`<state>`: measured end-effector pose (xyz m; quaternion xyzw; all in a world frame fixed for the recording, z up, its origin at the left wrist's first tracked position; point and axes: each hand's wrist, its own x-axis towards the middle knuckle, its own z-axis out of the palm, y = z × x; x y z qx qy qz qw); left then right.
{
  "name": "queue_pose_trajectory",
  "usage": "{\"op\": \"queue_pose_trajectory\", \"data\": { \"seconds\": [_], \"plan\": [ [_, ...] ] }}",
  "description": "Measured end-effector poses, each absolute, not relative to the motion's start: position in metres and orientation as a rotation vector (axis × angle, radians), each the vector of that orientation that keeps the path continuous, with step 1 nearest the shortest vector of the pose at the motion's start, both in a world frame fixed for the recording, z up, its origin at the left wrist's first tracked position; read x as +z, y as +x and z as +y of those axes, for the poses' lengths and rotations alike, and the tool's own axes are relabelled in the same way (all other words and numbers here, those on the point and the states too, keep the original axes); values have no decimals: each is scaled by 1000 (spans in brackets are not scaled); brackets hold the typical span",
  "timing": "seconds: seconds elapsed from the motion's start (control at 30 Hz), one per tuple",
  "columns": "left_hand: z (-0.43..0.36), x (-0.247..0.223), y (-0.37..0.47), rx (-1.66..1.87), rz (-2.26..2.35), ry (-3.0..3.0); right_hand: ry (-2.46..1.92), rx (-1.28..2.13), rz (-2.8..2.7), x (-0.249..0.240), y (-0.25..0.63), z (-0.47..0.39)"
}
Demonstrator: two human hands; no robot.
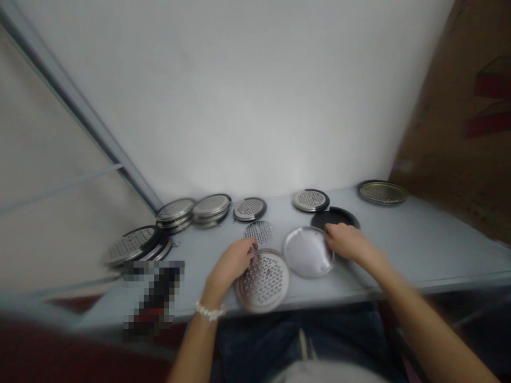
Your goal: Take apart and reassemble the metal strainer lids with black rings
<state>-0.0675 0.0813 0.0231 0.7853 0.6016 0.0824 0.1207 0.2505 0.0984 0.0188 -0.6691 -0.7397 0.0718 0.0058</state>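
Note:
My left hand [235,258], with a white bracelet at the wrist, is closed at the upper left rim of a round perforated metal grater [265,279] near the table's front edge. Its fingertips are partly hidden. Just beyond them lies a thin perforated metal disc [258,232]. My right hand [345,242] pinches the right rim of a plain, shiny, shallow round metal dish [308,252]. Behind that hand rests a black round disc [335,216], partly covered by the hand and the dish.
Round perforated pieces with black rims stand along the wall: a left stack [136,246], two more stacks [175,213] [211,207], and single ones [249,209] [311,200]. A gold-rimmed round piece [382,192] lies far right. A blurred-out dark item [154,300] is at the left of the grey table [431,250].

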Motion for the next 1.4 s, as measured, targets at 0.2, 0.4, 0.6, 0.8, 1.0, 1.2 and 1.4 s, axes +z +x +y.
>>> {"op": "queue_pose_trajectory", "data": {
  "seconds": [0.2,0.4,0.6,0.8,1.0,1.2,1.4],
  "plan": [
    [83,25,-77,251,1835,2328,-2013,239,-2350,26,245,92],
    [86,17,-67,318,1803,2434,-1985,266,-2363,27,240,91],
    [90,11,-67,333,1778,2414,-2073,212,-2275,27,244,92],
    [91,13,-68,379,1833,2404,-2052,208,-2291,29,249,94],
    [92,14,-69,354,1852,2351,-2042,220,-2273,30,250,94],
    [93,19,-71,346,1844,2323,-2025,243,-2255,31,251,94],
    [93,20,-70,360,1847,2290,-2017,256,-2262,31,254,95]
  ]
}}
